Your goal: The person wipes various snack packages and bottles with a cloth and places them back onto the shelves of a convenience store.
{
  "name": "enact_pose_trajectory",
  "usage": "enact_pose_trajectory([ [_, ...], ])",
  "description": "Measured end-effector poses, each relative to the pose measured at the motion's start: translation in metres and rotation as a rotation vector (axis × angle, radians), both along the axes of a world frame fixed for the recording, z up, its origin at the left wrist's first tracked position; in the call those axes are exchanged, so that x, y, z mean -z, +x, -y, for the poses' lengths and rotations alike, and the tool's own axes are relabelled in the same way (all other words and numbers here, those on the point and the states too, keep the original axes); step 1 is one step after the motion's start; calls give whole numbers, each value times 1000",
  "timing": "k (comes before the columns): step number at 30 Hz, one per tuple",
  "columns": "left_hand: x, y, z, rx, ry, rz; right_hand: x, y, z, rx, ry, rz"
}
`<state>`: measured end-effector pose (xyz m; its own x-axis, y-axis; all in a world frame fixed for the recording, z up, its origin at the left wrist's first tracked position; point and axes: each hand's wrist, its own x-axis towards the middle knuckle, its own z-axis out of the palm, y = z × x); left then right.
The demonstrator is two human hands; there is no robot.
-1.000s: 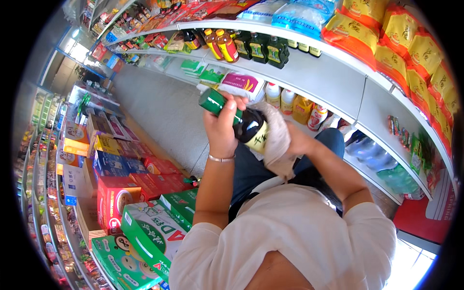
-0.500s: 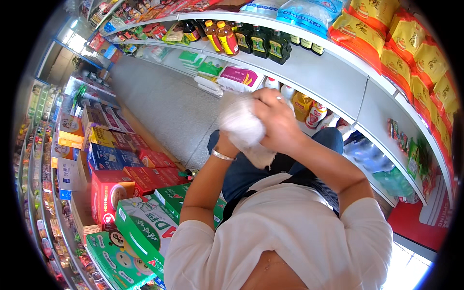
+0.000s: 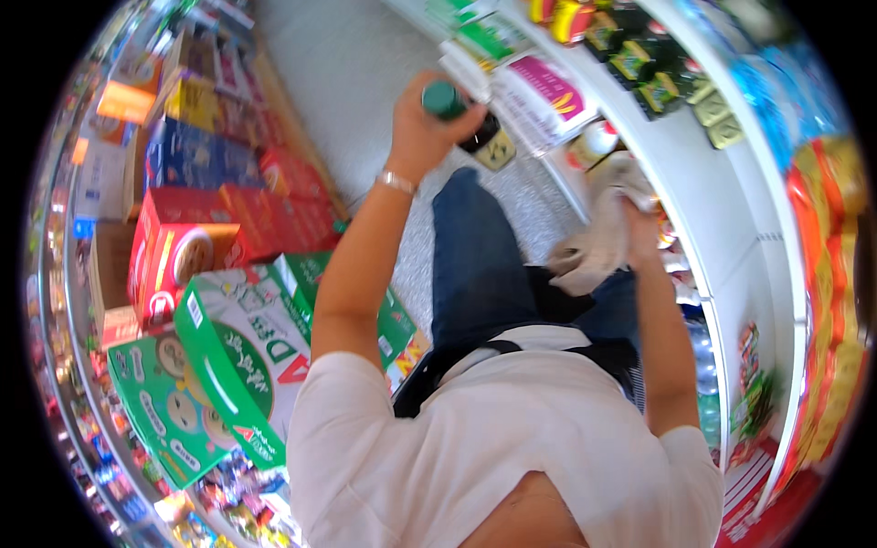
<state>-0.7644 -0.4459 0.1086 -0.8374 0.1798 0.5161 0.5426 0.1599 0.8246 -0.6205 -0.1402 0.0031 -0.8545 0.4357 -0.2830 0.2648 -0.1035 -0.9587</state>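
My left hand grips a dark bottle with a green cap and a pale label, tilted out over the floor to the left of the shelf. Close to the lower shelf on the right, my right hand is closed on a beige cloth that hangs in folds. The cloth partly covers the goods on the bottom shelf, and motion blurs it. A white and purple package lies on the shelf between my two hands.
Curved white shelving runs along the right, with dark bottles and red-gold bags. Stacked red cartons and green boxes stand at the left. Grey floor lies between them; my knees reach toward the shelf.
My hands, earlier together around the cloth, have moved apart. The left has gone up and left with the bottle, the right toward the shelf with the cloth. The view has turned.
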Motion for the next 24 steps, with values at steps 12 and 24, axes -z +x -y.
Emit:
enact_pose_trajectory([
  [12, 241, -96, 238, -908, -741, 501, 45, 21, 18, 71, -253, 445],
  [24, 379, -77, 338, -949, -963, 918, 62, -17, 38, -18, -271, 534],
])
